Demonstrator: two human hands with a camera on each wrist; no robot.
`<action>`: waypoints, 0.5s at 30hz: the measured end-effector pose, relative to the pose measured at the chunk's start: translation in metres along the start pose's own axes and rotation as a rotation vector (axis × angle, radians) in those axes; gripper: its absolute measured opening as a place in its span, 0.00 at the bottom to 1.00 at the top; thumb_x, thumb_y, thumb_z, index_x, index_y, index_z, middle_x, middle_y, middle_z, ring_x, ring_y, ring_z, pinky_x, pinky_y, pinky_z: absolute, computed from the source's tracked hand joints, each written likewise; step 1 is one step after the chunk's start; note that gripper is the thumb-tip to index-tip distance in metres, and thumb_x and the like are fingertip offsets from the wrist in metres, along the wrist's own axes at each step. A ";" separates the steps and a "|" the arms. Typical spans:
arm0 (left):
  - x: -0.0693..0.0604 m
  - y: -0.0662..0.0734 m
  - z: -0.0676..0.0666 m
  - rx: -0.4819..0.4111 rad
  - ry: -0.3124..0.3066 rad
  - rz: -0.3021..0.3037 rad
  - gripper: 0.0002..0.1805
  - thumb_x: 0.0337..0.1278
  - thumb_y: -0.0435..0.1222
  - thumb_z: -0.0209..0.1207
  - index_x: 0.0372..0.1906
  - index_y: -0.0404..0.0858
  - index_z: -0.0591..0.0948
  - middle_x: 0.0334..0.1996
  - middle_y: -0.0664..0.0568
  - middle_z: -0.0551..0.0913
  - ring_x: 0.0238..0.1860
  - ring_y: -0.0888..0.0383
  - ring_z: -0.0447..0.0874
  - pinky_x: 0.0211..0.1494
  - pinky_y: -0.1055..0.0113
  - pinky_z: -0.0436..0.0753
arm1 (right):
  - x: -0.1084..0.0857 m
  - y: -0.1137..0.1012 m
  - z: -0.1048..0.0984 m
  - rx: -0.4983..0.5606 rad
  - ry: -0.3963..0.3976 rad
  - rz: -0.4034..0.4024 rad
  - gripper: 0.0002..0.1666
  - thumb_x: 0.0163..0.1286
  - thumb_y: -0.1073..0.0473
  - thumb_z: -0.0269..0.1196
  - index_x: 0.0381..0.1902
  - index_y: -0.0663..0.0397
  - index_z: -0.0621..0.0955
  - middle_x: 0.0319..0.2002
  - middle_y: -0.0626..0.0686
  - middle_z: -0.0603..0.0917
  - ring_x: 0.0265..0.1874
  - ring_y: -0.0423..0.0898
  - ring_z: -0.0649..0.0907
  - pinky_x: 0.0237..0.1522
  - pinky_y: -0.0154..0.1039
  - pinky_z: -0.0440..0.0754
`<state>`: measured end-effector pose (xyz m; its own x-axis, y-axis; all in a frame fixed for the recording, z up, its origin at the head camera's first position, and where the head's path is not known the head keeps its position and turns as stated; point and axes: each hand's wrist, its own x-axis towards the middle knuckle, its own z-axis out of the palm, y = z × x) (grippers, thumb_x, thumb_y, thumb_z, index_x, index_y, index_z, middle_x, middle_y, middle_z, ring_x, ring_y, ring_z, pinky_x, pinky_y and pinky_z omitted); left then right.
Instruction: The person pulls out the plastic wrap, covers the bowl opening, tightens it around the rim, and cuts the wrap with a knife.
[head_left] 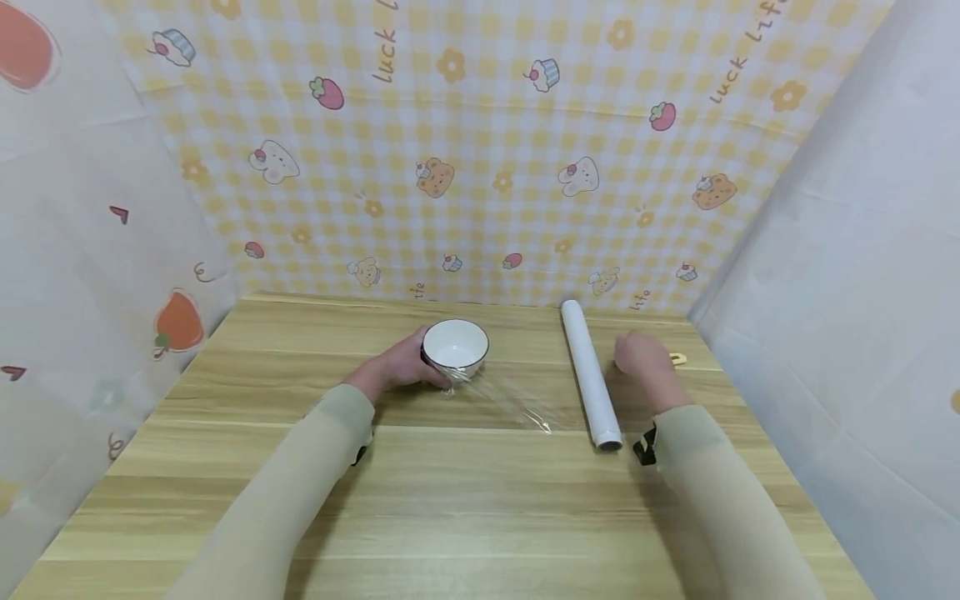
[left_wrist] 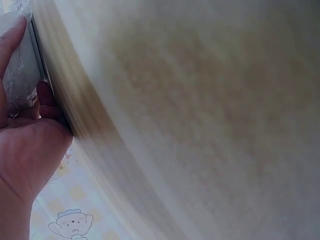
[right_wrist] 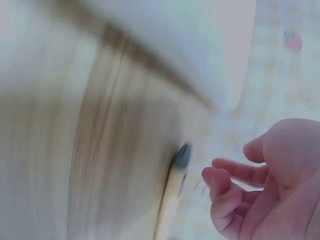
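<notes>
A white bowl (head_left: 455, 343) with a dark rim stands on the table, left of the middle. My left hand (head_left: 408, 358) grips its left side, the thumb along the near wall; the left wrist view shows these fingers around the bowl (left_wrist: 25, 65). Clear cling film (head_left: 517, 404) clings to the bowl's near side and trails right over the table. My right hand (head_left: 645, 357) hovers near a slim pale yellow tool with a dark grey tip (right_wrist: 175, 175), perhaps a utility knife. Its fingers are loosely curled with nothing between them, and the tool lies apart from them.
A white roll of cling film (head_left: 591, 375) lies lengthwise between the bowl and my right hand. Behind the wooden table (head_left: 480, 517) hangs a yellow checked cloth (head_left: 480, 125). White cloth walls (head_left: 847, 250) close in both sides.
</notes>
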<state>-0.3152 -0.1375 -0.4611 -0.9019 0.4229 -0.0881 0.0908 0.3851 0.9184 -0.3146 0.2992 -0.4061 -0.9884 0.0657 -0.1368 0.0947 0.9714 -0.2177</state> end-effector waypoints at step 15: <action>-0.001 0.000 0.001 -0.014 -0.001 0.011 0.65 0.45 0.25 0.82 0.86 0.34 0.55 0.80 0.32 0.67 0.81 0.36 0.66 0.91 0.43 0.55 | 0.015 0.059 0.024 0.083 -0.033 0.117 0.31 0.85 0.53 0.42 0.74 0.72 0.65 0.67 0.89 0.65 0.66 0.81 0.70 0.66 0.72 0.78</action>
<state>-0.3145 -0.1373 -0.4617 -0.9004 0.4280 -0.0780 0.0950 0.3683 0.9248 -0.3209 0.3520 -0.4438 -0.9659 0.1681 -0.1971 0.2195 0.9352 -0.2779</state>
